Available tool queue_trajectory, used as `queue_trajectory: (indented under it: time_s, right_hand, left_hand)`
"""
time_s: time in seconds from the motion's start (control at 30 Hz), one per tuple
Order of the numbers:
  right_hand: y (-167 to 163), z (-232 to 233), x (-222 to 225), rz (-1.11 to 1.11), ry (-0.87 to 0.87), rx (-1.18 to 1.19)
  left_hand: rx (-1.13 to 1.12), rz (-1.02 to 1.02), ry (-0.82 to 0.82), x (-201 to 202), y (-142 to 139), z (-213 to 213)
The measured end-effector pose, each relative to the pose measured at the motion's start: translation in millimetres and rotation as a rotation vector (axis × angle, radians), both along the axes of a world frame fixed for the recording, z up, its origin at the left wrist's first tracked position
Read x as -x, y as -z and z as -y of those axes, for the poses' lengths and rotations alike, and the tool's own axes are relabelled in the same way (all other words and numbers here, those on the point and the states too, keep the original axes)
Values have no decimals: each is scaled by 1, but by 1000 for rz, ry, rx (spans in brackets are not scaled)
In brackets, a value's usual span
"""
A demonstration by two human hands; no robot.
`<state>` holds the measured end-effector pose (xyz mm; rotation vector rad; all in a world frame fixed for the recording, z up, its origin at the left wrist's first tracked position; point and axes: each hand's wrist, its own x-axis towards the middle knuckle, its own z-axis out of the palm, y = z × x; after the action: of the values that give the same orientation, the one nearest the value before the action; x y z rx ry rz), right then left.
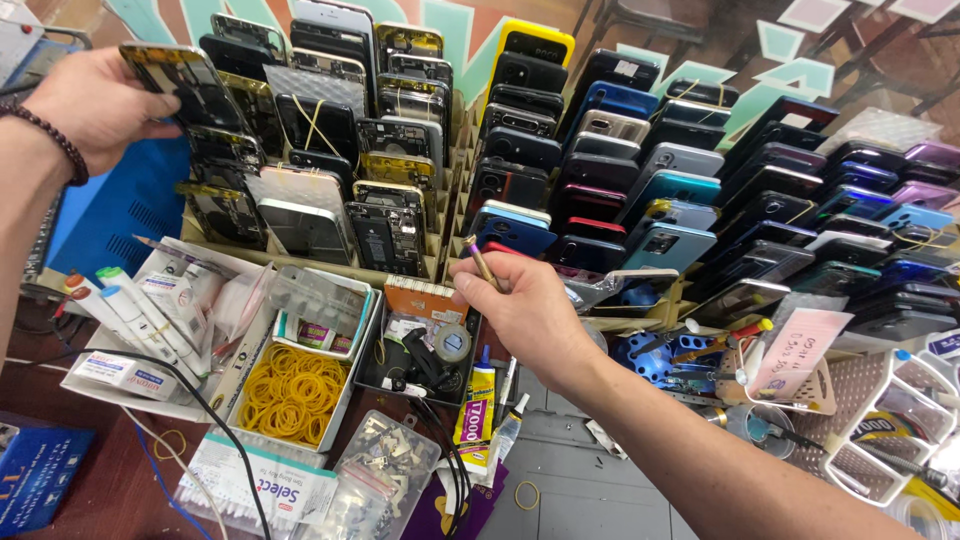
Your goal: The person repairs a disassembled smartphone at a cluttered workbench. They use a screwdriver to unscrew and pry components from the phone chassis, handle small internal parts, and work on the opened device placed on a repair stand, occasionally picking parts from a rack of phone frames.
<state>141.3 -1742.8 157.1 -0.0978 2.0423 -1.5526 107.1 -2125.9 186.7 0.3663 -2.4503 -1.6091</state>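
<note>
My left hand (95, 105) grips a gold-edged phone frame (185, 85) with its insides bare, holding it at the top left of a slotted rack (440, 265) crowded with several phone bodies and back covers. A dark bead bracelet (50, 140) circles that wrist. My right hand (520, 315) is closed around a thin brass-coloured tool (480, 262), its tip pointing up in front of the blue phones in the rack's middle rows.
Below the rack stand small trays: one with yellow rubber bands (292, 393), one with black parts (425, 355). White marker pens (130, 315), glue tubes (477, 405), a bag of metal clips (385, 470) and a black cable (215, 420) lie around. A white basket (885, 440) stands at right.
</note>
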Motion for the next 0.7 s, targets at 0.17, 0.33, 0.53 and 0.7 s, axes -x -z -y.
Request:
queue_trajectory:
  time_s: [0.17, 0.33, 0.53, 0.7]
  right_hand:
    - [19, 8, 9, 8, -5, 46]
    - [35, 12, 12, -97, -59, 122]
    - [33, 10, 9, -24, -22, 73]
    - [30, 7, 7, -54, -25, 30]
  left_hand:
    - [-84, 92, -28, 7, 23, 5]
    - [-214, 129, -97, 14, 39, 12]
    - [-275, 152, -58, 11, 40, 11]
    - [-248, 199, -189, 7, 29, -3]
